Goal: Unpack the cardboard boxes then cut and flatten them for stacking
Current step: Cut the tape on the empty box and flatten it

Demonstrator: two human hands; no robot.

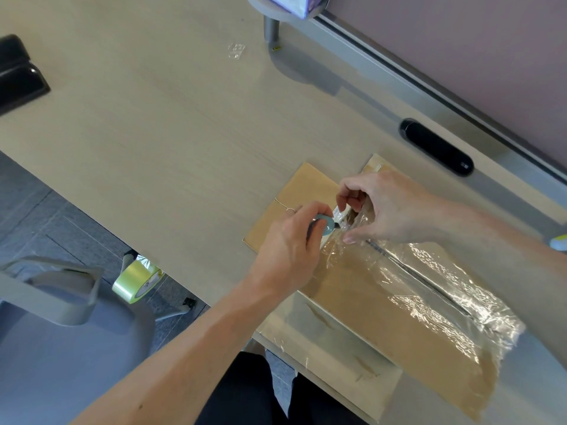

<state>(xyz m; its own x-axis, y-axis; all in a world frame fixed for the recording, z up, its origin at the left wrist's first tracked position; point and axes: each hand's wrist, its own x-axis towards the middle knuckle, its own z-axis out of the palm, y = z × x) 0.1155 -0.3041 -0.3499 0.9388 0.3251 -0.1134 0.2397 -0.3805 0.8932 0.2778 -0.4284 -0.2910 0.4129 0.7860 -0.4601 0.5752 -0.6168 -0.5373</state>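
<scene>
head view: pale wood desk (153, 133), grey floor (36, 204); left hand (291, 253) grips cutter (325, 227), right hand (386, 210) pinches box tape (435, 280).

Blue cutter (325, 227): the left hand (288, 246) is wrapping most of it, only the rounded head is showing, and the blade is reading too small to make out. The right hand (386, 210) is pinching clear tape (429, 280) and screening the cardboard box (306, 191) seam beneath it. The top edge is cutting off a purple-and-white pack (291, 6). The left edge is cutting a black object (18, 75). The right edge is clipping a pale blue-white item (559, 242), kind unclear. The table (153, 133) rim is hiding part of the tape roll (136, 280). The clear scrap (236, 51) is showing too small to identify.
</scene>
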